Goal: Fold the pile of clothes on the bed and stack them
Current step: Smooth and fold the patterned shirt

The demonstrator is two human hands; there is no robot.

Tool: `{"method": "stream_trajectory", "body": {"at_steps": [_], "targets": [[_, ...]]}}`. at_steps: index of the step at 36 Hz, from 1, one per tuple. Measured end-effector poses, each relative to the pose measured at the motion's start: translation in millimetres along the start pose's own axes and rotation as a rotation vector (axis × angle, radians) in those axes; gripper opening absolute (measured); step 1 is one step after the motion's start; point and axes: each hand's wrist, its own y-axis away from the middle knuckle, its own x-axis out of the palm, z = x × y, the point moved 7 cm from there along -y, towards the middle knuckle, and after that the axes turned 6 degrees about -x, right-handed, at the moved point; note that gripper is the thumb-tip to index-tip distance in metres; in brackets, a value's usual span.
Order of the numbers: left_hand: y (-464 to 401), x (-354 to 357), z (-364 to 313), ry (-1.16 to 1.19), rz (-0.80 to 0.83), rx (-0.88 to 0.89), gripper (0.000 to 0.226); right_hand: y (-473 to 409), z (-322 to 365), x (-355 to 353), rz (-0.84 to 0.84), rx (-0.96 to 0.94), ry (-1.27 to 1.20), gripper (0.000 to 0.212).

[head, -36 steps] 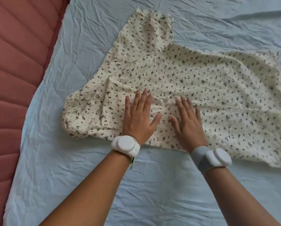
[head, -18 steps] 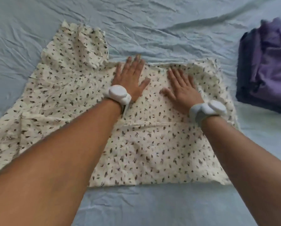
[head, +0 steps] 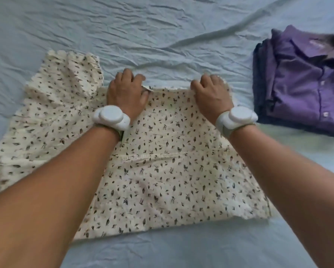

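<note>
Forearms reach in from the near edge, each with a white disc-shaped wrist device (head: 111, 117) strapped on at the wrist. Beneath them lies a cream floral-print garment (head: 162, 171), spread flat on the pale blue bedsheet (head: 162, 31), its near hem running roughly straight across and its left part fanning out toward the left edge of the view. Farther on, the left hand (head: 126, 91) is at the garment's far edge, fingers curled over and the thumb pinching a small fold of the cloth. The right hand (head: 210, 92) is at the same far edge, well to the right of the other, fingers curled down around the hem; the fingertips are hidden under the cloth. Left of the left hand, a narrower section of the garment extends farther up the bed. To the right, apart from the garment, sits a stack of folded clothes (head: 262, 78) with a purple button-up shirt (head: 305, 74) on top, collar away from the viewer.
</note>
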Motion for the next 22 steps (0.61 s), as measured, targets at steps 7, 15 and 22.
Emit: {"method": "stream_trajectory", "body": {"at_steps": [7,15,22], "targets": [[130,-38,-20,0.046,-0.136,0.118,0.047,113,15,-46,-0.079,0.033,0.095,0.02],[244,9,-45,-0.04,0.261,0.139,0.07,226,43,-40,0.233,0.303,-0.005,0.053],[190,-1,-103,0.228,0.135,0.102,0.047,182,55,-56,0.008,0.301,-0.255,0.042]]}}
